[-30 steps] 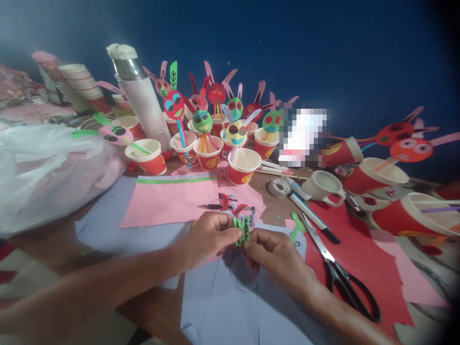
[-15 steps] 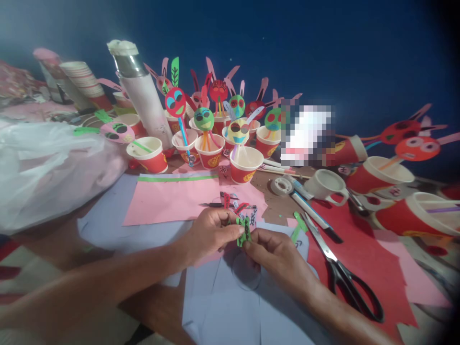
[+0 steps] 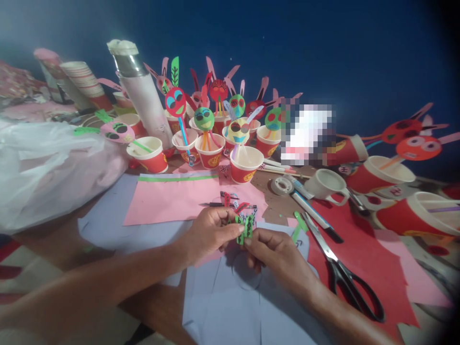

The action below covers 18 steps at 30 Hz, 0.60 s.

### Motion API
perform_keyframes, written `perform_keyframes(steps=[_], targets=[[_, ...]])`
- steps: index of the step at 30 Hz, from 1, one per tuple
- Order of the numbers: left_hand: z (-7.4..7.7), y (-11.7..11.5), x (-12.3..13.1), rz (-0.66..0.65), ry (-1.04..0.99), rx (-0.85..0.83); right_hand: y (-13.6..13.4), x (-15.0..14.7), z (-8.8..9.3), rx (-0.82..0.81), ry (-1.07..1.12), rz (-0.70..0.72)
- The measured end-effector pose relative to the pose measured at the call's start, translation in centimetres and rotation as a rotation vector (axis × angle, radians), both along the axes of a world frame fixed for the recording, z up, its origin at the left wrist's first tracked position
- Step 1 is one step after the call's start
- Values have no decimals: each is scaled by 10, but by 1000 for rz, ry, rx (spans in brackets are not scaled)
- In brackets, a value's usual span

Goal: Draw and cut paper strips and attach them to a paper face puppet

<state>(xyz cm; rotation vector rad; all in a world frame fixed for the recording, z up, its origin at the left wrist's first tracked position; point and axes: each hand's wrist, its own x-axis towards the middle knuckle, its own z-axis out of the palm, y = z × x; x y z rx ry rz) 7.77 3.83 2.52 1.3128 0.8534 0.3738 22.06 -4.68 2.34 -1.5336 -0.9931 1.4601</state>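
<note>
My left hand (image 3: 212,229) is closed in a pinch on a small green paper strip (image 3: 239,235) with black markings. Beside it, my right hand (image 3: 271,245) grips a second green paper strip (image 3: 248,226), marked the same way, between thumb and fingers. The two strips stand upright side by side, with a narrow gap between them. Just beyond the fingers lie small red paper strips (image 3: 242,208) with black markings and a black pen (image 3: 212,204). Blue-grey paper (image 3: 223,302) with a drawn circle spreads under my hands.
Black-handled scissors (image 3: 336,268) lie on red paper (image 3: 388,278) at the right, near a marker (image 3: 316,215), a tape roll (image 3: 282,186) and a white mug (image 3: 326,186). Paper cups (image 3: 246,165) with paper-faced figures line the back, beside a tall flask (image 3: 143,96). A plastic bag (image 3: 53,167) fills the left.
The strip in my right hand has shifted slightly up and to the right, opening a small gap from the left one. My left hand has hardly moved.
</note>
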Motion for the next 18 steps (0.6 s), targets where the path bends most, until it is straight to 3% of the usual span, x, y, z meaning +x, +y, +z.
perform_keyframes(steps=[9,18], targets=[[1,0,0,2,0,-15,2,-2,0,-20,46,-13],[-1,1,-1,25,7,95,0,2,-5,15,28,-6]])
